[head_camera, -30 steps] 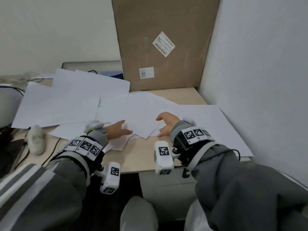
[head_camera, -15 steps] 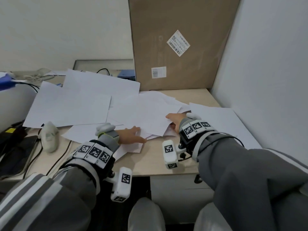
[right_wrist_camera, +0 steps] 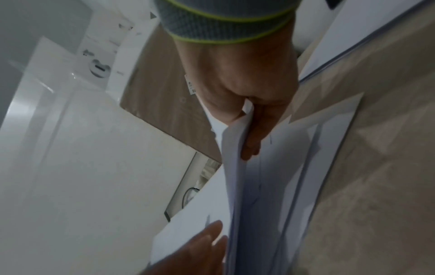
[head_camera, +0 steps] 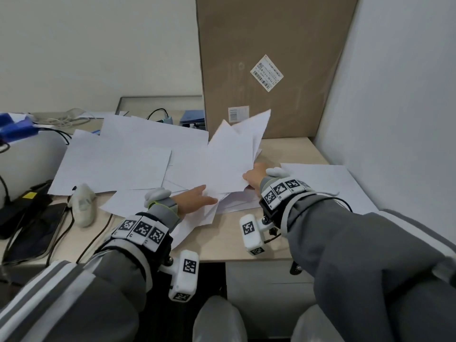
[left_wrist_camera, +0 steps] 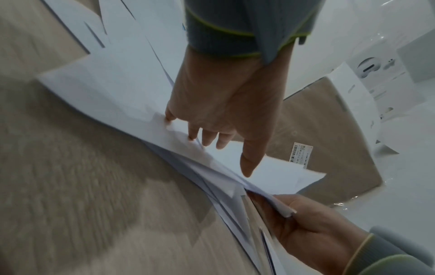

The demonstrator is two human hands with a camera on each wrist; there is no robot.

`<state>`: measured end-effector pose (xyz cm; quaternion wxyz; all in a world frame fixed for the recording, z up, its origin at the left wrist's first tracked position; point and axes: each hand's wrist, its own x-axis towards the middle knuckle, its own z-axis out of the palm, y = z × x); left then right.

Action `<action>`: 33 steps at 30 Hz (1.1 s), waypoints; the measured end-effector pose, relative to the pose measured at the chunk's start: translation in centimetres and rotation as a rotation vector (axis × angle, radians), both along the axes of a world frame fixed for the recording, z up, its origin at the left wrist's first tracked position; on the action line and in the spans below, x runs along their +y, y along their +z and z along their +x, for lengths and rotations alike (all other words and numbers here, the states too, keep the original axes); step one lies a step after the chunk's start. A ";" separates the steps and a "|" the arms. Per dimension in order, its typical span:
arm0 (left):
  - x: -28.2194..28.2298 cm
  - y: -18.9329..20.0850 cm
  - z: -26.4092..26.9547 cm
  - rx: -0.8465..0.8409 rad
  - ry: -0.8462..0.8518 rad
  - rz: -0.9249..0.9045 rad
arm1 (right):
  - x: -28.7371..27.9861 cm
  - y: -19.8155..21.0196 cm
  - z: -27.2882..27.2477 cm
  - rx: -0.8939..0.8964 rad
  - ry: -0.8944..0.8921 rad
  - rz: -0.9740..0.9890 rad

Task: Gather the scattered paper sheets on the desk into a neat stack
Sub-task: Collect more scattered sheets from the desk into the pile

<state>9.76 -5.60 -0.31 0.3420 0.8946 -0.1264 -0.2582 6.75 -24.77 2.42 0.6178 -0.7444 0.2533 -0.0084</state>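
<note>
White paper sheets lie scattered over the wooden desk [head_camera: 283, 149]. My right hand [head_camera: 254, 176] pinches the near edge of a bunch of sheets [head_camera: 229, 164], thumb on top and fingers beneath, as the right wrist view shows at the right hand [right_wrist_camera: 249, 104] and the bunch [right_wrist_camera: 237, 186]. The bunch tilts up, and its far corners rise in front of the cardboard box. My left hand [head_camera: 197, 201] has straight fingers touching the bunch's left edge [left_wrist_camera: 183, 145]; the left hand [left_wrist_camera: 221, 111] holds nothing. More sheets lie flat at left [head_camera: 113, 164] and one at right [head_camera: 328, 183].
A tall cardboard box [head_camera: 266, 58] stands at the back and a white wall [head_camera: 394, 119] closes the right side. On the left lie a white mouse [head_camera: 82, 206], black devices with cables [head_camera: 32, 230] and a rounded white appliance [head_camera: 27, 154]. The desk's front edge [head_camera: 222, 257] is near.
The bunch lay flat before; my right hand has gripped and raised it so its far corners stand up. My left hand has slid right to its edge.
</note>
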 end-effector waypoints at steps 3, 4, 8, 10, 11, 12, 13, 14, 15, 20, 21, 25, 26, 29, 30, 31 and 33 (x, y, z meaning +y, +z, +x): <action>0.2 -0.1 -0.1 -0.001 0.084 -0.118 | 0.1 1.1 -0.1 -0.092 -0.073 -0.017; 0.3 0.0 -0.2 -0.008 0.122 -0.154 | -0.2 1.1 0.3 -0.125 -0.132 -0.026; 0.5 0.3 0.2 -0.042 0.252 -0.170 | -0.7 2.5 0.4 -0.204 -0.290 -0.031; 0.5 0.5 0.4 -0.030 0.269 -0.117 | -1.3 3.4 -0.2 -0.254 -0.314 -0.010; 0.4 0.5 0.7 -0.019 0.276 -0.091 | -1.7 4.1 -0.3 -0.289 -0.338 0.015; 0.5 0.6 0.8 -0.009 0.283 -0.081 | -2.1 4.5 0.0 -0.329 -0.373 0.036; -0.2 1.0 -0.1 -0.015 0.266 -0.091 | -3.1 5.8 -1.3 -0.376 -0.409 0.057; -1.2 1.6 -1.2 -0.023 0.251 -0.103 | -4.4 6.8 -2.4 -0.408 -0.436 0.073; -1.3 1.7 -1.3 -0.017 0.253 -0.101 | -5.0 7.3 -2.2 -0.410 -0.448 0.105; -2.0 1.5 -1.4 -0.017 0.282 -0.116 | -6.8 6.6 -3.0 -0.262 -0.245 0.110; -2.1 1.5 -1.3 -0.011 0.293 -0.141 | -7.0 6.2 -3.1 -0.259 -0.242 0.111; -2.3 1.6 -1.4 0.027 0.471 -0.359 | -7.4 5.1 -3.5 -0.279 -0.269 0.141; -2.3 1.6 -1.4 0.050 0.532 -0.420 | -7.6 5.0 -3.5 -0.291 -0.276 0.151; -2.2 1.8 -1.3 0.182 0.673 -0.587 | -8.0 5.1 -3.6 -0.333 -0.296 0.193; -2.1 1.8 -1.4 0.234 0.686 -0.615 | -8.2 5.1 -3.7 -0.338 -0.306 0.206; -2.0 1.9 -1.6 0.282 0.700 -0.636 | -8.4 5.0 -3.7 -0.336 -0.311 0.210; -1.8 2.1 -1.9 0.361 0.704 -0.678 | -8.8 4.8 -3.9 -0.336 -0.324 0.212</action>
